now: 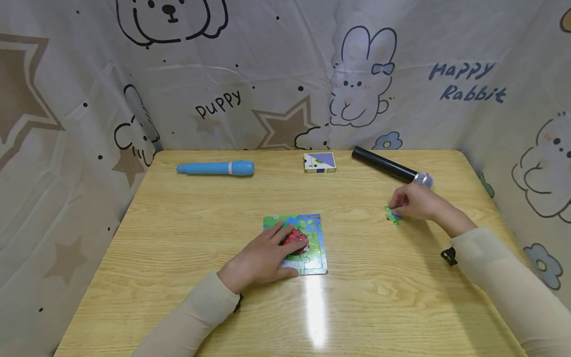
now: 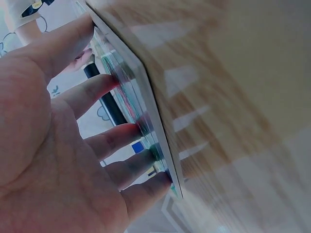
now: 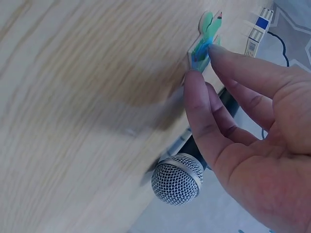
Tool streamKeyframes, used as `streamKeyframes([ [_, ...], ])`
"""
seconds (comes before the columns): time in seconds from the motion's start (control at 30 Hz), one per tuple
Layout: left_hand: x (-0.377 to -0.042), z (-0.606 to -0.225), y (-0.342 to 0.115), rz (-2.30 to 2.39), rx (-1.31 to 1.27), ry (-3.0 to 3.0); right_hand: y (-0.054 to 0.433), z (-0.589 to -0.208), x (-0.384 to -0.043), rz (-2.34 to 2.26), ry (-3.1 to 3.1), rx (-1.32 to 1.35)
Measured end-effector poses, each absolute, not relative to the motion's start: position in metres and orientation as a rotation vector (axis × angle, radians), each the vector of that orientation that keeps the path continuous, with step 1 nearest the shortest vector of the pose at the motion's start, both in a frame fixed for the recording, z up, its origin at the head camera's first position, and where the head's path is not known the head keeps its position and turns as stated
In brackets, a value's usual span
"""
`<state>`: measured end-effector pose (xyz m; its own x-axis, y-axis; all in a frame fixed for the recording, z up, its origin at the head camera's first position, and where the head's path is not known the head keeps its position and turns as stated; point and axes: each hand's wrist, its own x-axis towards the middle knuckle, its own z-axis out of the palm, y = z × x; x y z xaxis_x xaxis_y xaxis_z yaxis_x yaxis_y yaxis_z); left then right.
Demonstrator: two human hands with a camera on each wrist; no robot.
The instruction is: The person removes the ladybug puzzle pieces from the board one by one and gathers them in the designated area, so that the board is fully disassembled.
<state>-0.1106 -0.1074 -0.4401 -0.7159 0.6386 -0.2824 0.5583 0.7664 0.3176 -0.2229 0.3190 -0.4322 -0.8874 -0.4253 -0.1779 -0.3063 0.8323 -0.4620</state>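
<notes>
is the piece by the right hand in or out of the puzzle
Out: the right hand pinches the piece, apart from the puzzle under the left hand.

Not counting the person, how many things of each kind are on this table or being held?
Square, green-bordered ladybird jigsaw: 1
Loose green-and-blue jigsaw piece: 1
Black, silver-headed microphone: 1
Long blue plastic-looking rod: 1
Flat purple-and-yellow rectangular box: 1
Total: 5

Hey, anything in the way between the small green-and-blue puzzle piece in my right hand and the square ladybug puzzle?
Nothing visible stands between the small green-and-blue piece in your right hand and the square ladybug puzzle, just wooden tabletop. Your left hand covers part of the puzzle.
</notes>
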Motion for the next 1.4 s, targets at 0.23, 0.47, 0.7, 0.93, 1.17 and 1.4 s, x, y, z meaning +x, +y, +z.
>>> streamKeyframes([
  [0.23, -0.11, -0.439, -0.108, 0.3, 0.91, 2.591, 0.315, -0.431, -0.221, -0.623, 2.751, -0.518],
  [0.47, -0.111, -0.44, -0.109, 0.292, 0.901, 2.593, 0.31, -0.429, -0.22, -0.542, 2.782, -0.547],
  [0.7, -0.112, -0.441, -0.108, 0.258, 0.959, 2.608, 0.301, -0.427, -0.224, -0.405, 2.83, -0.622],
  [0.93, -0.11, -0.443, -0.108, 0.238, 1.031, 2.634, 0.266, -0.429, -0.222, -0.438, 2.905, -0.697],
  [1.17, -0.11, -0.443, -0.108, 0.233, 1.046, 2.665, 0.215, -0.429, -0.212, -0.496, 2.873, -0.821],
  [1.4, -0.11, -0.441, -0.115, 0.174, 0.968, 2.686, 0.179, -0.426, -0.199, -0.561, 2.806, -0.965],
])
